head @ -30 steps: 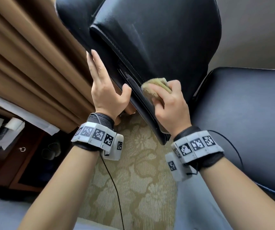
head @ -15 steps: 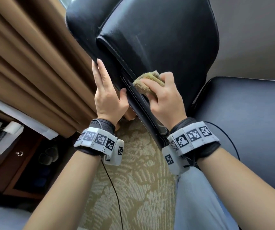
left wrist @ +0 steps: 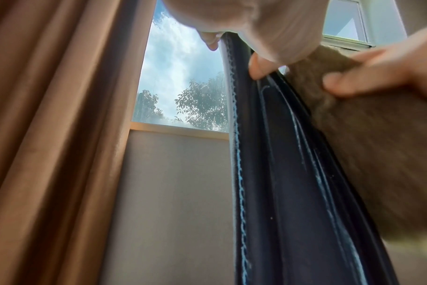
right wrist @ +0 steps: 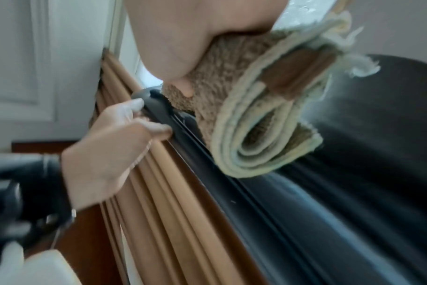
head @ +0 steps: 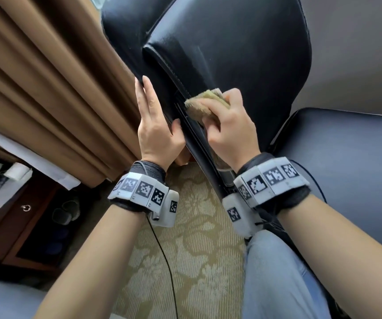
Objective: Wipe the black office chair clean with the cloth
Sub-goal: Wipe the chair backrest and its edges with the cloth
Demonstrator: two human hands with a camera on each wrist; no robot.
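The chair backrest (head: 231,54) stood tilted ahead of the person, with the curtain (head: 47,88) to its left and behind it. The left hand (head: 157,130) lay flat against the backrest's left edge, fingers along its outer side and thumb on the front. The right hand (head: 229,127) was just to the right of it, pressing the folded cloth (head: 201,104) onto the backrest's edge seam. The chair seat (head: 346,169) extended to the right. The cabinet (head: 19,226) stood at lower left, below the curtain. The carpet (head: 196,249) lay beneath both forearms.
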